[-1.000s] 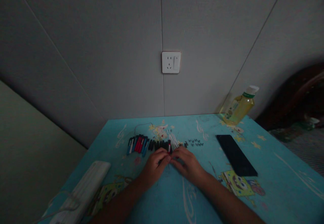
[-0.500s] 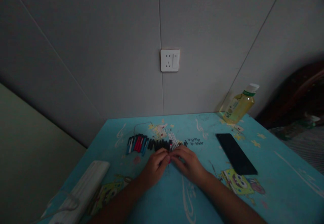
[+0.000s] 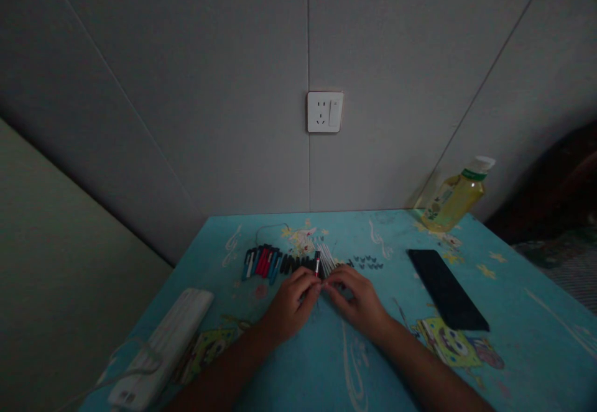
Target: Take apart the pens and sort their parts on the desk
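Observation:
My left hand (image 3: 293,303) is closed around a short red and black pen (image 3: 318,264), which stands nearly upright between thumb and fingers. My right hand (image 3: 357,297) pinches at the pen's lower end, its fingertips almost meeting the left ones; what it grips there is too small to make out. Just beyond the hands lie a row of blue and red pens (image 3: 262,263), several short black pen parts (image 3: 290,264), thin white refills (image 3: 328,255) and small dark clip-like pieces (image 3: 368,262).
A black phone (image 3: 448,289) lies right of my hands on the blue cartoon tablecloth (image 3: 298,368). Behind it stands a bottle of yellow liquid (image 3: 454,201). A white power strip (image 3: 163,347) with a cable is at the left. The wall holds a socket (image 3: 325,112).
The whole view has shifted, so everything sits a little further right. My fingertips have parted slightly at the pen's lower end, and more of its red barrel shows.

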`<state>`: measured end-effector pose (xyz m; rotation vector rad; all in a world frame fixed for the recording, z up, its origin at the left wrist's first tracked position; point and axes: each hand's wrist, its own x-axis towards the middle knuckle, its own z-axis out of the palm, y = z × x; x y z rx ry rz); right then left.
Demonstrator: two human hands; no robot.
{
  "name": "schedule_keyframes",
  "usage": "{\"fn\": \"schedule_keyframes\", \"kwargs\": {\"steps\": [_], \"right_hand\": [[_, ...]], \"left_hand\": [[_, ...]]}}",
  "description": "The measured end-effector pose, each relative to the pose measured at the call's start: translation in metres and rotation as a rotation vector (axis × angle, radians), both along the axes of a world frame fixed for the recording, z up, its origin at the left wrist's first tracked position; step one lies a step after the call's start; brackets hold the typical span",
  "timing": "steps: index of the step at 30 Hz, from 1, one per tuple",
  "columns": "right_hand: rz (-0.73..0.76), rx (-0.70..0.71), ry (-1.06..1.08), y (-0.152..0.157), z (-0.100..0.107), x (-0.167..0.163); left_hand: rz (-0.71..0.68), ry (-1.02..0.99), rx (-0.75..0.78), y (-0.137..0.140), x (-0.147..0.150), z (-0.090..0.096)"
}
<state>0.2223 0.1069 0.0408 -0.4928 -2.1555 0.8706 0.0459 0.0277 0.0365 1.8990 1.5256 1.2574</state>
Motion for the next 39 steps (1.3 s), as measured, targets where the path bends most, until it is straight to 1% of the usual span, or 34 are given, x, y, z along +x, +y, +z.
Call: {"fn": "schedule_keyframes", "kwargs": {"steps": [3, 5, 6, 9, 12, 15, 18, 21, 24, 33, 36, 39], "right_hand": [[-0.075, 0.017, -0.019, 0.005, -0.004, 0.001], [-0.133, 0.044, -0.042, 0.01, -0.006, 0.002], [-0.162, 0.062, -0.055, 0.013, -0.008, 0.003], [-0.252, 0.133, -0.113, 0.023, -0.009, -0.001], [-0.351, 0.254, -0.206, 0.035, -0.007, -0.015], [-0.444, 0.366, -0.404, 0.045, -0.004, -0.038], [-0.515, 0.398, -0.536, 0.053, -0.005, -0.061], [-0.551, 0.396, -0.573, 0.057, -0.009, -0.079], [-0.574, 0.395, -0.618, 0.059, -0.013, -0.089], [-0.611, 0.385, -0.696, 0.058, -0.016, -0.093], [-0.621, 0.38, -0.703, 0.059, -0.012, -0.087], [-0.645, 0.365, -0.704, 0.07, -0.005, -0.074]], "left_hand": [[0.195, 0.143, 0.069, 0.004, -0.019, 0.006], [0.369, 0.294, 0.095, 0.008, -0.038, 0.009], [0.454, 0.389, 0.081, 0.009, -0.048, 0.01], [0.668, 0.653, -0.042, 0.009, -0.073, 0.013], [0.787, 0.808, -0.177, 0.006, -0.085, 0.014], [0.82, 0.865, -0.301, 0.003, -0.088, 0.015], [0.798, 0.873, -0.401, 0.0, -0.091, 0.015], [0.794, 0.862, -0.429, -0.001, -0.095, 0.013], [0.808, 0.854, -0.437, -0.001, -0.1, 0.011], [0.81, 0.861, -0.428, -0.002, -0.105, 0.007], [0.815, 0.868, -0.424, -0.001, -0.105, 0.006], [0.818, 0.875, -0.415, -0.001, -0.104, 0.004]]}}
